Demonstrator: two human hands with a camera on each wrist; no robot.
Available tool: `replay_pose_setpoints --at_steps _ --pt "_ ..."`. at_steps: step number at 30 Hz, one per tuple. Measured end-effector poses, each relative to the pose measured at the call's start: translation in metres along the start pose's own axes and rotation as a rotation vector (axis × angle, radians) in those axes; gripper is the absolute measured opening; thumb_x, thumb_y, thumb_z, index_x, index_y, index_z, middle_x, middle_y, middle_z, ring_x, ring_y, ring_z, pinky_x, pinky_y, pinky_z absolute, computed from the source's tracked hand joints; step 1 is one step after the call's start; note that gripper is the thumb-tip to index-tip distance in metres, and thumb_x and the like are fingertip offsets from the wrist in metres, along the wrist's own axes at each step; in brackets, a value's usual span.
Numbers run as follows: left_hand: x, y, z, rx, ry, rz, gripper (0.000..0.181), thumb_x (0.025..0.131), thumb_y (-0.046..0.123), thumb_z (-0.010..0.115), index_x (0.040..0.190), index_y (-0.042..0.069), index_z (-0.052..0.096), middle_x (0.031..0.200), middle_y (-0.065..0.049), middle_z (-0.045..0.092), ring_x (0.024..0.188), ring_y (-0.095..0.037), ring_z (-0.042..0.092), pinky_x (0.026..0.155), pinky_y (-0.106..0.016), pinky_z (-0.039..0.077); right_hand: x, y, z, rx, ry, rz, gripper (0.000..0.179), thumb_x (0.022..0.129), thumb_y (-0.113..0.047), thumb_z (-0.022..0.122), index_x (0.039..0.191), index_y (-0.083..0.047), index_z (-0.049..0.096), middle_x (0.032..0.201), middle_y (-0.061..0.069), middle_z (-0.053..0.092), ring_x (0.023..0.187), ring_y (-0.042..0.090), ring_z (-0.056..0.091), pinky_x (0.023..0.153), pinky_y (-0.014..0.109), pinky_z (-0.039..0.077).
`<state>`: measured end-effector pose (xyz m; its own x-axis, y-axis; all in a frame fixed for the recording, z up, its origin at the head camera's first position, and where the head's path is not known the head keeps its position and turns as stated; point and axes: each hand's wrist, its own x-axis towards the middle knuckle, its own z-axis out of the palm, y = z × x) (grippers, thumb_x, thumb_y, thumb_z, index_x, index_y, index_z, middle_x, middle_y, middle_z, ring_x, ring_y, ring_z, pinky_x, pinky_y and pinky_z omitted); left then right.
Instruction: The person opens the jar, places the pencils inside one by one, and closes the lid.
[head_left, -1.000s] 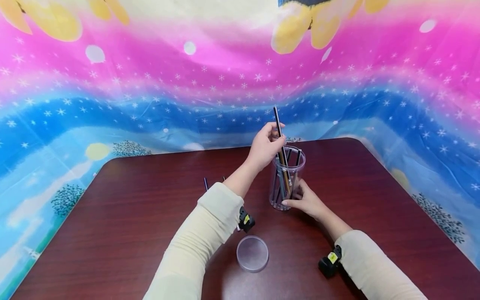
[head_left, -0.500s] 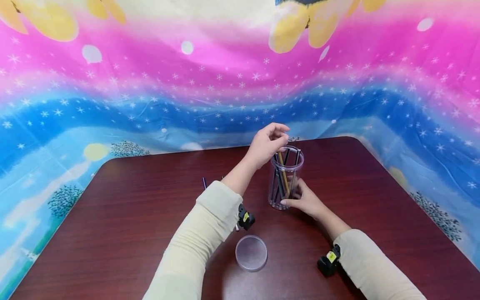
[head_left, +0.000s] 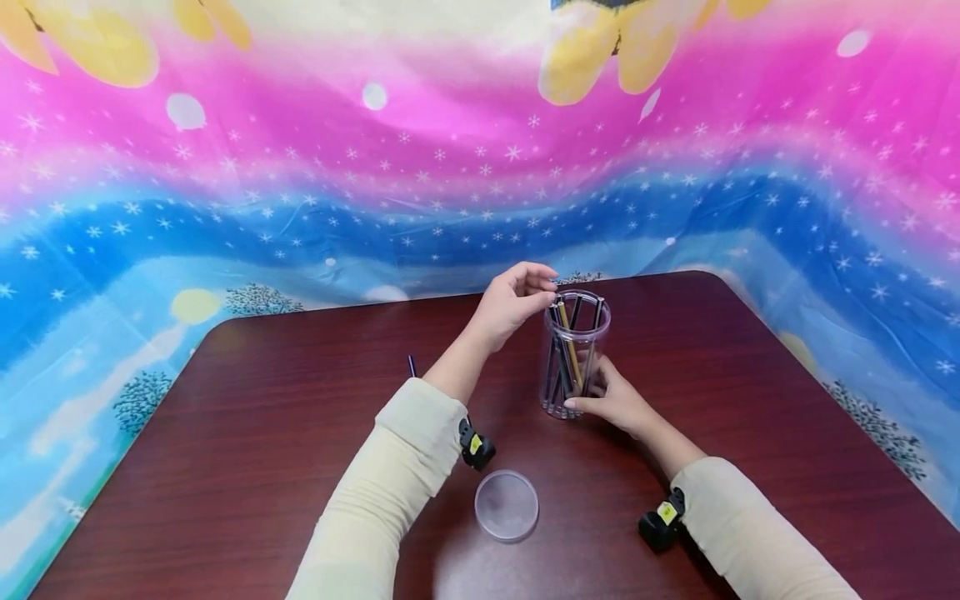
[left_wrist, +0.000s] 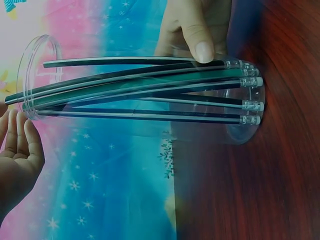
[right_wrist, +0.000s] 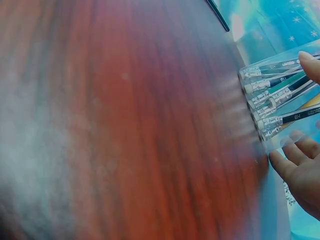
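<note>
Lying left of the frame's centre is a slim dark-blue stick (head_left: 412,367). A round clear plastic lid (head_left: 507,505) rests at lower centre. Above it, the left hand (head_left: 512,304), fingers loosely bent, thumb apart, hovers beside a tall transparent plastic jar (head_left: 577,336) standing right of centre. Dark and yellow pencils (head_left: 568,348) lean inside; the right hand (head_left: 621,402) grips its lower wall.

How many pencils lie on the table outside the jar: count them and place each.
1 visible in the head view: a pencil just beyond the left sleeve, which may hide more.
</note>
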<state>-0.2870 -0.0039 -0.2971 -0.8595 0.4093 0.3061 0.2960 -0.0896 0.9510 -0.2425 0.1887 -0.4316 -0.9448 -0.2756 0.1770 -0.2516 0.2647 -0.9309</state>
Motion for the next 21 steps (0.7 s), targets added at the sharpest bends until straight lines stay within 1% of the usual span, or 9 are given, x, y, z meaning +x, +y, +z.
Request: replay_pose_setpoints --at_steps 4,7,11,13,15,18,21 --pt "-0.0008 -0.0018 0.0012 0.015 -0.014 0.021 0.028 0.079 -0.006 0.055 0.107 -0.007 0.052 0.089 -0.008 0.055 0.081 -0.015 0.053 0.072 -0.024 0.045 -0.0006 -0.0017 -0.0006 0.001 0.001 -0.009 0.063 0.072 -0.005 0.069 0.121 0.002 0.030 0.131 0.018 0.026 0.115 0.034 0.032 0.092 0.051 0.028" --pt "-0.0004 -0.0031 0.0020 0.039 -0.014 0.034 0.027 0.079 -0.005 0.056 0.106 -0.006 0.053 0.090 -0.012 0.055 0.081 -0.015 0.053 0.071 -0.022 0.044 -0.0011 -0.0023 -0.0009 0.000 0.005 -0.010 0.061 0.072 -0.005 0.069 0.119 0.001 0.031 0.131 0.018 0.025 0.115 0.034 0.032 0.092 0.051 0.028" --pt "-0.0002 -0.0040 0.0030 0.083 -0.011 0.031 0.025 0.081 -0.001 0.057 0.105 -0.004 0.054 0.090 -0.011 0.055 0.079 -0.014 0.051 0.068 -0.021 0.044 -0.0021 -0.0014 0.0002 0.006 0.004 -0.004 0.067 0.072 -0.005 0.069 0.124 0.002 0.027 0.128 0.018 0.029 0.112 0.033 0.035 0.091 0.050 0.029" --pt "-0.0003 -0.0038 0.0036 0.105 -0.012 0.025 0.023 0.081 0.000 0.056 0.104 -0.002 0.055 0.088 -0.007 0.054 0.077 -0.013 0.050 0.067 -0.021 0.043 -0.0029 -0.0012 0.0011 0.008 0.001 -0.002 0.070 0.072 -0.005 0.069 0.126 0.004 0.025 0.126 0.018 0.031 0.111 0.033 0.037 0.091 0.050 0.029" --pt "-0.0004 -0.0034 0.0039 0.124 -0.015 0.019 0.022 0.082 0.002 0.057 0.103 -0.001 0.056 0.088 -0.006 0.054 0.076 -0.013 0.049 0.066 -0.021 0.043 -0.0033 -0.0013 0.0017 0.003 0.001 -0.004 0.071 0.072 -0.005 0.068 0.126 0.004 0.024 0.124 0.019 0.032 0.110 0.033 0.038 0.091 0.050 0.029" --pt "-0.0007 -0.0031 0.0041 0.190 -0.002 0.029 0.020 0.083 0.007 0.057 0.102 0.001 0.057 0.087 -0.005 0.055 0.075 -0.013 0.049 0.065 -0.022 0.043 -0.0028 -0.0021 0.0018 -0.006 0.004 -0.008 0.069 0.072 -0.006 0.068 0.125 0.004 0.025 0.126 0.019 0.031 0.110 0.033 0.037 0.091 0.050 0.029" --pt "-0.0019 -0.0038 0.0052 0.279 0.025 0.076 0.018 0.084 0.013 0.057 0.100 0.004 0.059 0.085 -0.003 0.057 0.073 -0.013 0.049 0.063 -0.022 0.042 -0.0012 -0.0029 0.0016 -0.008 0.009 -0.006 0.065 0.072 -0.006 0.069 0.122 0.002 0.029 0.129 0.017 0.029 0.112 0.032 0.036 0.091 0.050 0.029"
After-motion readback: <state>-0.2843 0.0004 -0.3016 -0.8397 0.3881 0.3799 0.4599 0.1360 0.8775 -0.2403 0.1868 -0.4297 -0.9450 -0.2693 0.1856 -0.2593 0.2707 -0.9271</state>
